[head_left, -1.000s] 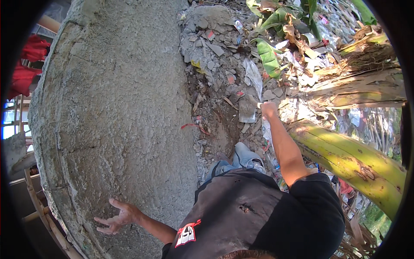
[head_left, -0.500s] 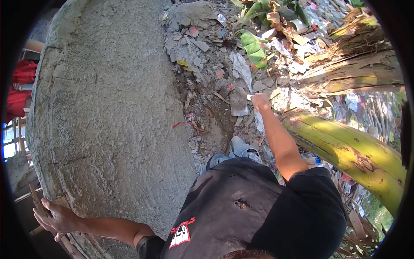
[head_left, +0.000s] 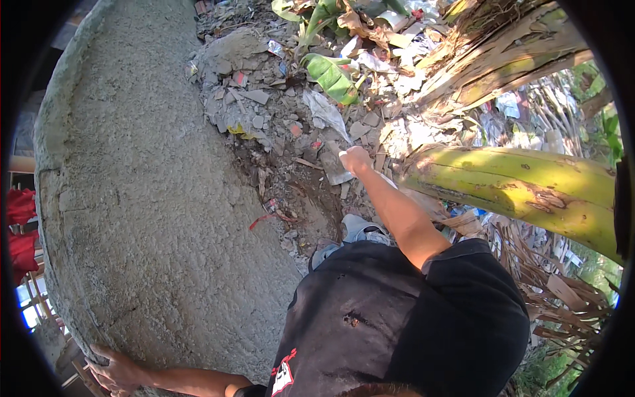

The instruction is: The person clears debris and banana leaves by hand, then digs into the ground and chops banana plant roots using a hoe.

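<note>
My right hand (head_left: 357, 161) is closed around the handle of a trowel, low over the rubble. The trowel's flat, dusty grey blade (head_left: 336, 167) points left of the fist; most of the handle is hidden inside the fingers. At the lower left, my left hand (head_left: 118, 372) lies against the edge of a rough, grey mortar-coated wall (head_left: 152, 185), fingers apart and reaching over the edge. It holds nothing that I can see. Damp, dark soil (head_left: 307, 198) runs along the wall's foot, below the blade.
A thick green-yellow banana stem (head_left: 516, 182) leans in from the right, close to my right forearm. Broken rubble (head_left: 231, 63) and litter cover the ground ahead. A green leaf (head_left: 331, 78) stands beyond my right hand. Red cloth (head_left: 22, 228) hangs past the wall's left edge.
The view has turned, shifting the scene ahead leftward. My left hand has gone from beside a wooden pole to the wall's edge. The trowel stays in my right hand, its blade now more tilted.
</note>
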`<move>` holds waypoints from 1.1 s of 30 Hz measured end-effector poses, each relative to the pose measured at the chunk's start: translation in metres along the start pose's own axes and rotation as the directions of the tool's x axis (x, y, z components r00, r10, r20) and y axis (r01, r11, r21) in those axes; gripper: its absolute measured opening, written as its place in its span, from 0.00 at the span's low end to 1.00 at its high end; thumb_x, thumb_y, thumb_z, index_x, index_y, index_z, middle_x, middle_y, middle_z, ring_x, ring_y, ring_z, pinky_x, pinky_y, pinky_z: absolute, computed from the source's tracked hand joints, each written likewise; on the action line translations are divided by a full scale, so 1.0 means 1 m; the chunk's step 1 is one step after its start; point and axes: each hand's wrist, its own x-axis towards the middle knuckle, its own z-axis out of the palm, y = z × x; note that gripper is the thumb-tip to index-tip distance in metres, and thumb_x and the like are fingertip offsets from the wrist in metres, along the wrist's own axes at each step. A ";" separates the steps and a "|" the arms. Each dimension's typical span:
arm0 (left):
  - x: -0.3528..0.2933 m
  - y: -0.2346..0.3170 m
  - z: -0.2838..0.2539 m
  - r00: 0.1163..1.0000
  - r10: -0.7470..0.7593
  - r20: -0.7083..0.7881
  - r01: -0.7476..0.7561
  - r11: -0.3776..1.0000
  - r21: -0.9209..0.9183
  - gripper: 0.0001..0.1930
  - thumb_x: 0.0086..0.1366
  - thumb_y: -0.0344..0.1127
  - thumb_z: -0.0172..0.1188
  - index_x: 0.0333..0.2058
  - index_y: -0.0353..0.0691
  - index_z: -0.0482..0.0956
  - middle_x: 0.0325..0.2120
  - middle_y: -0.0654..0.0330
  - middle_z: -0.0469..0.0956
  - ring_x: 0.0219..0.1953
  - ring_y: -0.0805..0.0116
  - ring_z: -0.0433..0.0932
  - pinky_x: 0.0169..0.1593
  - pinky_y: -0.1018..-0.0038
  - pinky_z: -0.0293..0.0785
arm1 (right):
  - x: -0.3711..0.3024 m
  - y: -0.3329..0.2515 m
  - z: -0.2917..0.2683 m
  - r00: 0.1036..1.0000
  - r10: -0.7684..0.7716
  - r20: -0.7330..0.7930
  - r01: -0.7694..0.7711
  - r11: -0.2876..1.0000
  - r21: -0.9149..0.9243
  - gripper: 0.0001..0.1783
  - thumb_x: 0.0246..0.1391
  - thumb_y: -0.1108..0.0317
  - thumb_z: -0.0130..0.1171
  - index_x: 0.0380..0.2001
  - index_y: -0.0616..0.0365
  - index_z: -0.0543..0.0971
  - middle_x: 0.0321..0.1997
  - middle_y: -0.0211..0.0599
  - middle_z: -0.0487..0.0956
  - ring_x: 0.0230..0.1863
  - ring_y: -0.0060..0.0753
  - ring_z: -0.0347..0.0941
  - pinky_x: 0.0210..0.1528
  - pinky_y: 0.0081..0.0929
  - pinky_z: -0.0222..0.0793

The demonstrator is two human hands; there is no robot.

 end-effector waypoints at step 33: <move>0.000 0.008 -0.013 0.990 -0.127 0.053 0.131 0.987 -0.090 0.27 0.59 0.68 0.42 0.49 0.65 0.76 0.51 0.74 0.73 0.55 0.70 0.69 0.57 0.57 0.53 | -0.002 0.022 -0.020 0.990 -0.094 0.108 0.079 0.987 0.138 0.20 0.48 0.55 0.52 0.27 0.64 0.80 0.25 0.46 0.80 0.24 0.43 0.79 0.30 0.35 0.75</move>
